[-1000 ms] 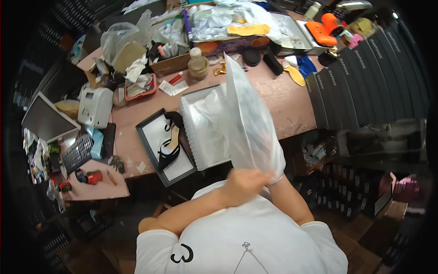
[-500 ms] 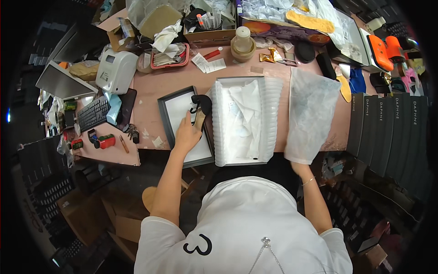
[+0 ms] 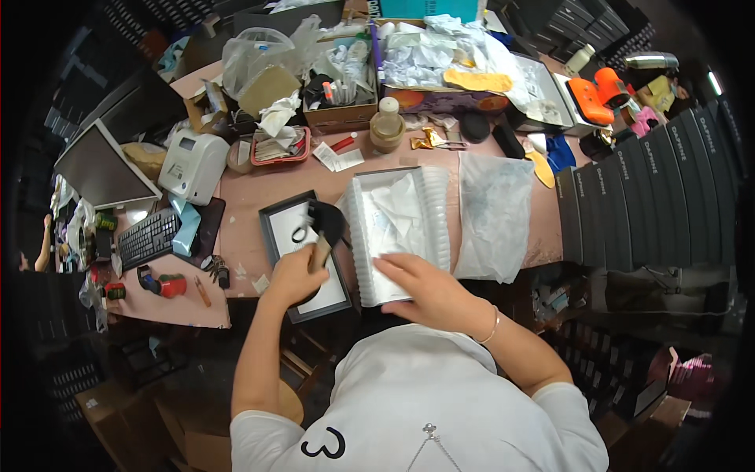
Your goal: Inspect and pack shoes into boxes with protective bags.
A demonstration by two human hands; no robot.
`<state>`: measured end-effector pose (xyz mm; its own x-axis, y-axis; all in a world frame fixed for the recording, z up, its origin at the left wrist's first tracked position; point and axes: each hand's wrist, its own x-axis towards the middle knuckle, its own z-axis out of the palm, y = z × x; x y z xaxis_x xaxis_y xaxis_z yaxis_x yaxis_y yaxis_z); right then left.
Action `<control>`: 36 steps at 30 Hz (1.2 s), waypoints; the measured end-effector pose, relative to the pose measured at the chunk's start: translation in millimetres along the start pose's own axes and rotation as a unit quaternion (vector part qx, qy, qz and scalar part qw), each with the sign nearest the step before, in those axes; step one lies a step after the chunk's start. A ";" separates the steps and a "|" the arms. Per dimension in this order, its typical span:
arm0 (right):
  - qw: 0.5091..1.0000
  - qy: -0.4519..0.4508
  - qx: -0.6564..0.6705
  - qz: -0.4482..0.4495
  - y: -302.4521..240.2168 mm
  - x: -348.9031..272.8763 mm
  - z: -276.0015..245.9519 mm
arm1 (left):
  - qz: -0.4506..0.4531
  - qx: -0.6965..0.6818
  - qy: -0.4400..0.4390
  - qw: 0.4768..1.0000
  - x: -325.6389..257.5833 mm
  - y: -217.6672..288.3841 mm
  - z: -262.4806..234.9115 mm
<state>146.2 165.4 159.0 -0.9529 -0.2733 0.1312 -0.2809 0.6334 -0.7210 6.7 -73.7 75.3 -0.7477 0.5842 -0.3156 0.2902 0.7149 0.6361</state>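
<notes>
The person's left hand [image 3: 292,277] is closed around a shoe [image 3: 321,232], a black one with a tan heel, and the fingers grip it at the heel end. The shoe stands out above these fingers and its dark front part hangs over a dark box lid [image 3: 277,228], which lies just under and behind the hand. The right hand [image 3: 421,287] lies flat, with fingers spread and open, on the near edge of a white shoebox [image 3: 397,228]. It presses on the box and grips nothing. White tissue paper [image 3: 401,211] fills the box just beyond the fingertips. The shoe is left of the box, near its left wall, but I cannot tell if they touch. To the right of the right hand's fingers, a clear plastic bag [image 3: 495,216] lies flat on the pink table [image 3: 252,197], just beside the box. Far left of the left hand are a keyboard [image 3: 148,237] and a white label printer [image 3: 193,165].
</notes>
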 end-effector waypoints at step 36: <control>0.583 0.210 0.782 0.065 120.8 -146.9 -36.2 | 0.117 -0.109 0.099 0.982 76.6 170.1 33.1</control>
<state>248.2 308.3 77.2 -0.9909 0.1122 -0.0749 -0.0683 -0.8959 -0.4390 18.6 105.3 136.1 -0.7832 0.6216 -0.0128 0.3500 0.4578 0.8173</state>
